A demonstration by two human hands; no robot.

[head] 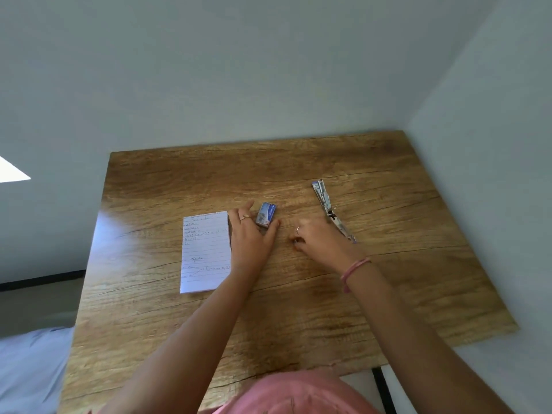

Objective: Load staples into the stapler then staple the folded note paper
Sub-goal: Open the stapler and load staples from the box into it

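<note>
A small blue staple box (265,214) stands on the wooden table (388,279), held between the fingers and thumb of my left hand (251,234). The folded lined note paper (206,252) lies flat just left of that hand. A patterned stapler (330,208) lies swung open to the right, its two arms spread in a long line. My right hand (319,237) hovers low between the box and the stapler, blurred, with its fingers curled down; whether they pinch anything cannot be made out.
The table stands in a corner, with a pale wall (268,70) behind and another on the right. A light blue fabric (30,363) lies off the table's left front. A dark table leg (383,389) shows at the near right.
</note>
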